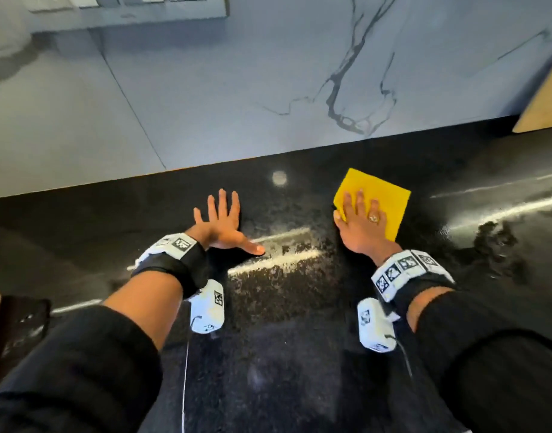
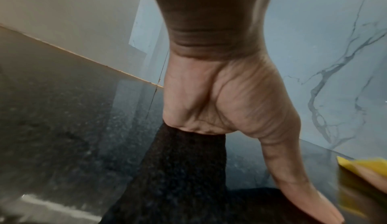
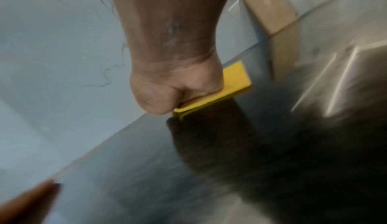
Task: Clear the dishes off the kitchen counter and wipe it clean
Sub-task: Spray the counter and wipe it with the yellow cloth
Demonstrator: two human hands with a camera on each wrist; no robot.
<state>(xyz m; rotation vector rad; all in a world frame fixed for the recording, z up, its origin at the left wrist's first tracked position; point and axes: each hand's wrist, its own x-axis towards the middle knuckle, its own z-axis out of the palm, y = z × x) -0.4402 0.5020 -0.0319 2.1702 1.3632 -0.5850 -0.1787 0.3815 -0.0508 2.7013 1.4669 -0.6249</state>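
Observation:
A folded yellow cloth [image 1: 379, 195] lies flat on the black speckled counter [image 1: 284, 295] near the wall. My right hand [image 1: 360, 218] presses down on it with straight fingers; a ring shows on one finger. In the right wrist view the yellow cloth [image 3: 234, 80] sticks out from under the palm. My left hand [image 1: 221, 221] rests flat on the bare counter to the left, fingers spread, holding nothing. The left wrist view shows my left hand [image 2: 220, 108] on the glossy counter [image 2: 62, 128], with the cloth's corner [image 2: 356, 164] at the right edge.
A grey marble-veined backsplash [image 1: 268, 73] rises right behind the counter. A light wooden board [image 1: 546, 98] leans at the far right corner. Wet streaks [image 1: 493, 242] glisten on the counter's right side. A dark object [image 1: 15, 326] sits at the left edge.

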